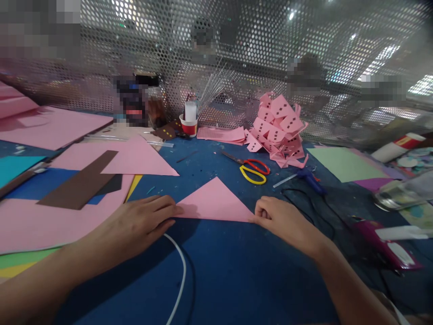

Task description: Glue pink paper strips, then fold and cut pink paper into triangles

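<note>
A pink paper folded into a triangle [214,201] lies on the blue table [237,271] in front of me. My left hand [144,223] lies flat, fingers stretched out, with the fingertips pressing on the triangle's left corner. At the triangle's right corner, my right hand [282,219] has its fingers curled and pinches or presses the paper's tip. Both hands rest along the folded bottom edge.
Scissors with red and yellow handles [252,169] lie behind the triangle. A heap of pink dotted paper pieces [279,128] stands at the back. Pink sheets [135,158] and a brown strip [81,183] lie left. A white cable [181,275] runs near me. A glue gun [309,178] lies right.
</note>
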`<state>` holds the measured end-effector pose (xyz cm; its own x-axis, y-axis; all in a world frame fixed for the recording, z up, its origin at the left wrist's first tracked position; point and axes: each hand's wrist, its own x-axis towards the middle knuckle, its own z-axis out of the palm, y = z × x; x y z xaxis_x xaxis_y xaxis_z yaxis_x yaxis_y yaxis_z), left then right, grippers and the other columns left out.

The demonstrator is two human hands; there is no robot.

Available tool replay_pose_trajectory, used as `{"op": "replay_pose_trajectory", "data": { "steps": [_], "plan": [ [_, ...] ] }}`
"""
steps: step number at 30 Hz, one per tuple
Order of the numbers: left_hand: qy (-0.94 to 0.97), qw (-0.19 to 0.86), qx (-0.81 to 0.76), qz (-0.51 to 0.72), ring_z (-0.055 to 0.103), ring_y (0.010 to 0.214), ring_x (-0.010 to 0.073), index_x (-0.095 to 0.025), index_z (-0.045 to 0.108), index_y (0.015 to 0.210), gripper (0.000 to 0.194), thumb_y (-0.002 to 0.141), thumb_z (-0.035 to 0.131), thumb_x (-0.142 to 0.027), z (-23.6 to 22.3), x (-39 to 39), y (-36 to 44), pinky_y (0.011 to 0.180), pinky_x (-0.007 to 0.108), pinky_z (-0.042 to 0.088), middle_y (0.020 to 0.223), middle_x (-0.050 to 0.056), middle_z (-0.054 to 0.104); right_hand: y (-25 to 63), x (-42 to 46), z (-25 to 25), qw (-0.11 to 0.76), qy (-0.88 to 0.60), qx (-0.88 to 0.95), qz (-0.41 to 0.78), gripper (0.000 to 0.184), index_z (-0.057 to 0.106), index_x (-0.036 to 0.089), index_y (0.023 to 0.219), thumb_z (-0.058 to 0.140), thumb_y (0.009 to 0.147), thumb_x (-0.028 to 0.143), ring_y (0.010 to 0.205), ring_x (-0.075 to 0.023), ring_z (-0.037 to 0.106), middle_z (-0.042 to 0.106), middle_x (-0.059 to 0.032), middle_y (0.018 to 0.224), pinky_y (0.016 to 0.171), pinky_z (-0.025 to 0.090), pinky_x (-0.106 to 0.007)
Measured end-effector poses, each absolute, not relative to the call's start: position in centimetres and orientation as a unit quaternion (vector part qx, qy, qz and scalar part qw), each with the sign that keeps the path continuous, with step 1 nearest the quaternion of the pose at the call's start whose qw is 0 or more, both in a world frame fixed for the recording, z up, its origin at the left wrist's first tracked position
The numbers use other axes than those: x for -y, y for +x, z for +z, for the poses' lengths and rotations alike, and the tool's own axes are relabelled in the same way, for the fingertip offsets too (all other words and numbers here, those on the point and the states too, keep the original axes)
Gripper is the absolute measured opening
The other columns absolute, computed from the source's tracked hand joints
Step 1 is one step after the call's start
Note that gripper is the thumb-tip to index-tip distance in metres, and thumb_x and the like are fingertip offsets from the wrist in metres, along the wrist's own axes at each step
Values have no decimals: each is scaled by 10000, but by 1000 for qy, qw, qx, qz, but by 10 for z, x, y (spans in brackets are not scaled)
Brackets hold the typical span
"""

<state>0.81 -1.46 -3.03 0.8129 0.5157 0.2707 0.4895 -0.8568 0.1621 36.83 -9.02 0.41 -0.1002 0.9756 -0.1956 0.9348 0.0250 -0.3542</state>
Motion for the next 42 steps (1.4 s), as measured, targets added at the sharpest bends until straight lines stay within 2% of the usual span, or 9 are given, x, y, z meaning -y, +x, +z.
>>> {"op": "replay_pose_trajectory", "data": {
  "steps": [3,13,17,22,25,32,37,42],
  "plan": [
    [959,25,-264,101,661,909,184,-292,624,1221,263,1048,430,-252,-27,19,10,810,324,482,1073,26,661,368,90,5,53,-669,713,204,262,581,220,735,624,949,365,718,-150,527,624,14,792,641,312,-285],
    [955,16,-277,105,635,1003,220,-233,656,1252,320,1054,443,-368,-30,30,17,917,385,511,1147,60,650,367,90,7,51,-669,711,207,266,574,220,735,636,945,371,731,-159,544,632,13,791,640,324,-283],
    [957,18,-275,95,640,1007,218,-320,540,1424,386,1052,460,-379,-26,33,18,874,351,514,1148,49,659,367,89,7,53,-669,712,206,262,574,221,727,628,943,359,726,-159,546,632,11,790,636,325,-283],
    [954,22,-290,72,635,1005,224,-393,460,1489,459,1033,511,-381,-26,34,20,862,350,504,1137,46,649,367,90,7,53,-669,711,211,256,576,220,734,622,945,358,734,-158,548,630,14,794,641,327,-281],
    [951,25,-298,74,621,1029,231,-398,452,1496,477,1026,525,-384,-29,36,22,891,368,503,1160,51,634,367,90,7,54,-667,713,211,248,582,220,738,626,942,354,739,-158,553,632,15,795,641,330,-279],
    [948,36,-296,111,601,1073,238,-286,568,1403,415,1033,484,-454,-38,43,25,954,389,499,1234,84,626,368,89,7,47,-666,716,203,261,596,213,737,637,940,371,729,-154,564,644,3,814,631,342,-276],
    [958,31,-267,100,623,1047,245,-328,478,1491,476,1037,464,-470,-36,40,25,912,388,518,1247,69,652,369,90,7,51,-659,724,196,237,610,212,758,644,942,357,730,-143,568,648,9,826,635,347,-272],
    [961,28,-254,111,643,1013,248,-363,467,1504,503,1022,468,-505,-37,36,27,884,387,543,1230,58,657,368,90,10,52,-657,727,193,245,620,208,762,659,946,365,735,-136,577,653,10,836,637,347,-265]
  ]
}}
